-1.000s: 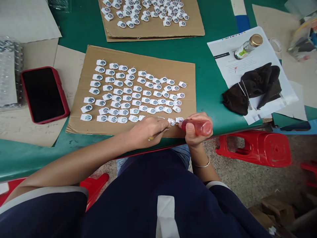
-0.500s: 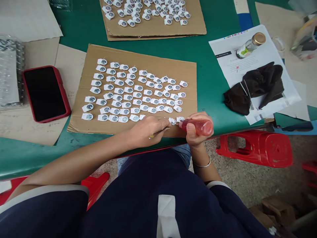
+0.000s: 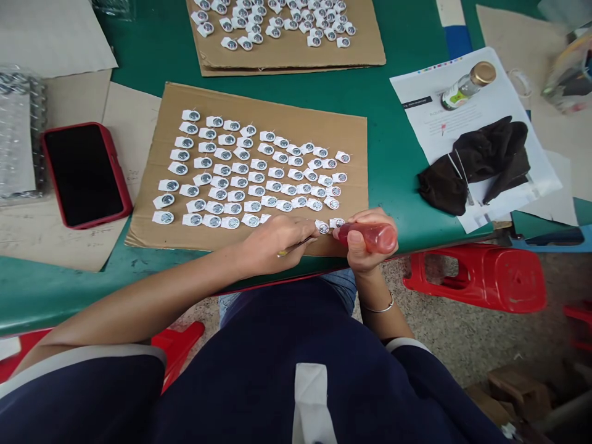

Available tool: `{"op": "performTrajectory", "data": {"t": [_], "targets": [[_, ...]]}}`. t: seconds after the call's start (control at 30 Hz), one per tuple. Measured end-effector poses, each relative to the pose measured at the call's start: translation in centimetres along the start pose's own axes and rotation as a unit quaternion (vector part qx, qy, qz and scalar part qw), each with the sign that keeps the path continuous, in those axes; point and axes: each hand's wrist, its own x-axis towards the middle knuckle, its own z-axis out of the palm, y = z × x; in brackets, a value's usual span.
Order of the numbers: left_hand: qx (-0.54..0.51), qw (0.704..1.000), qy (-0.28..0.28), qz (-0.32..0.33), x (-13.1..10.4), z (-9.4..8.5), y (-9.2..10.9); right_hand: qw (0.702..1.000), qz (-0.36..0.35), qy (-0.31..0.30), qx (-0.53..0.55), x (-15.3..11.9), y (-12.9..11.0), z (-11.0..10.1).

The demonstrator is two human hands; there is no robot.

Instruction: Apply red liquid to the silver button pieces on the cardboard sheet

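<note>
My right hand (image 3: 365, 246) is wrapped round a red squeeze bottle (image 3: 380, 238), tilted so that its narrow end points left, toward the small round pieces. My left hand (image 3: 280, 243) is closed in a pinch on a thin metal tool (image 3: 289, 250); its yellowish rear end sticks out below the fingers, and its tip is hidden. Just beyond those fingertips lies a round silver piece on a white tab (image 3: 322, 227). Another tabbed piece (image 3: 337, 222) is beside the bottle's tip. Several rows of the same pieces cover the cardboard sheet (image 3: 296, 117) under both hands.
Behind it, a second cardboard sheet (image 3: 296, 61) holds more pieces. A phone in a red case (image 3: 87, 176) lies left, near bubble wrap (image 3: 18, 135). At right are a printed paper (image 3: 416, 92), a small jar (image 3: 468, 85) and dark cloth (image 3: 494, 154). A red stool (image 3: 513, 277) stands below.
The red squeeze bottle has shifted very slightly left in my right hand. My left hand and the tabbed pieces look the same.
</note>
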Motion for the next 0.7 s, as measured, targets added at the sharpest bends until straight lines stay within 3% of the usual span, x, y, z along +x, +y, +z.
{"op": "performTrajectory", "data": {"t": [0.13, 0.3, 0.7], "targets": [[-0.005, 1.0, 0.013, -0.011, 0.04, -0.11, -0.09, 1.0, 0.0, -0.005, -0.004, 0.01, 0.0, -0.05], [-0.034, 0.997, 0.023, -0.073, 0.11, -0.19, -0.33, 1.0, -0.002, -0.022, -0.015, 0.06, -0.1, -0.09], [-0.076, 0.983, -0.007, -0.165, 0.27, -0.47, -0.64, 0.999, -0.004, -0.042, -0.015, 0.12, -0.21, 0.01]]}}
